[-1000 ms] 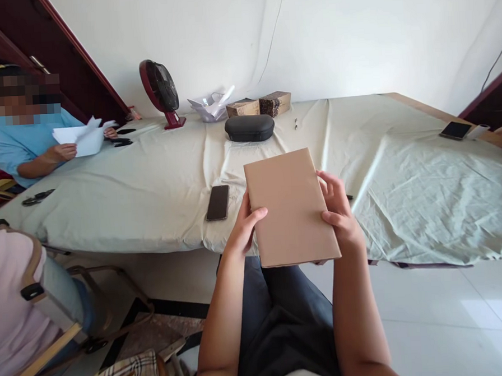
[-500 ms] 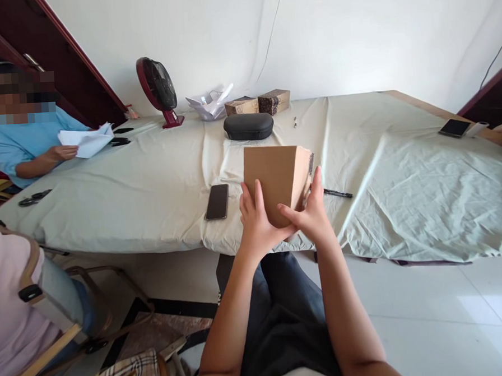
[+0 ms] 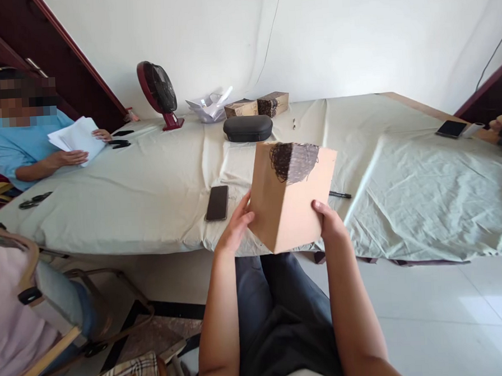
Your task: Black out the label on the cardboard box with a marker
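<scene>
A brown cardboard box (image 3: 302, 208) is held up in front of me, tilted, with one vertical edge facing me. Dark scribbled pen marks cover its upper part across two faces. My left hand (image 3: 237, 225) grips its left side, the thumb on the near face and the other fingers partly hidden behind. On the right side my right hand (image 3: 330, 220) holds it, thumb on the front face, fingers out of sight. A black pen (image 3: 340, 194) lies on the table just beyond my right hand. Left of the box rests a dark phone (image 3: 217, 203).
The cloth-covered table (image 3: 164, 215) carries a black case (image 3: 248, 128), scribbled cardboard boxes (image 3: 273, 104), a plastic basket (image 3: 210, 107) and a red fan (image 3: 158, 94). A person in blue (image 3: 25, 143) holds papers (image 3: 78, 141) at the left. A tablet (image 3: 450, 128) lies far right.
The box has been turned in my hands, bringing its scribbled faces into view. My hands have moved apart to its two sides. The person at left now holds the papers with both hands.
</scene>
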The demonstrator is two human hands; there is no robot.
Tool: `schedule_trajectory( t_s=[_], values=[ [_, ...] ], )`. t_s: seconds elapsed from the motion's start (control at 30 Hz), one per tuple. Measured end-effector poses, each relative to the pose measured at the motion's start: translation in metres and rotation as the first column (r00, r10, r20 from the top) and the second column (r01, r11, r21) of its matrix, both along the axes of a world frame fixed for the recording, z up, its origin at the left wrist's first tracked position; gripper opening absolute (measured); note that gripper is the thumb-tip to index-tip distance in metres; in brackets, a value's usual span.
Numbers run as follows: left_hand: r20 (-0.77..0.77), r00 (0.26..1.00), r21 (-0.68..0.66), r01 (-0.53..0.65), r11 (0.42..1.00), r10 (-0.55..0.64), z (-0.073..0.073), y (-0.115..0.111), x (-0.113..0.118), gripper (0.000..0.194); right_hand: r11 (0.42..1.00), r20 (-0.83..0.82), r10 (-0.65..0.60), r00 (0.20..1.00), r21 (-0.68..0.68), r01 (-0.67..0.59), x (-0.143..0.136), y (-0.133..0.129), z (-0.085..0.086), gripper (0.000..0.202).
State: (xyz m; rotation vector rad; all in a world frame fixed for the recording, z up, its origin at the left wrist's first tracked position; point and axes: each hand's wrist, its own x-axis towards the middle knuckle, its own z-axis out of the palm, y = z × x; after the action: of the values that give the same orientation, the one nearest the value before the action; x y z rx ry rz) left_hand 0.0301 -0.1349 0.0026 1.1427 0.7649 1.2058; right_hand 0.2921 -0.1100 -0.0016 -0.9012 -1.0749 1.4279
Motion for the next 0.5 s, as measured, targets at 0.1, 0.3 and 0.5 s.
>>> schedule_trajectory(
  t_s=[0.1, 0.3, 0.5],
  values=[
    [-0.371, 0.927, 0.218, 0.030, 0.976, 0.055, 0.005, -0.001, -0.003, 0.148, 0.996, 0.083, -0.020, 0.996, 0.093, 0.013, 0.007, -0.003, 0.006, 0.083],
    [-0.629, 0.699, 0.455, -0.024, 0.890, 0.340, -0.002, 0.003, 0.011, 0.093, 0.955, 0.449, 0.017, 0.893, 0.258, -0.148, 0.008, -0.005, 0.016, 0.053],
    [-0.544, 0.835, 0.324, 0.117, 0.939, 0.084, 0.005, 0.001, 0.000, 0.121, 0.936, 0.469, -0.116, 0.875, 0.346, -0.062, 0.010, 0.002, 0.000, 0.060]
  ],
)
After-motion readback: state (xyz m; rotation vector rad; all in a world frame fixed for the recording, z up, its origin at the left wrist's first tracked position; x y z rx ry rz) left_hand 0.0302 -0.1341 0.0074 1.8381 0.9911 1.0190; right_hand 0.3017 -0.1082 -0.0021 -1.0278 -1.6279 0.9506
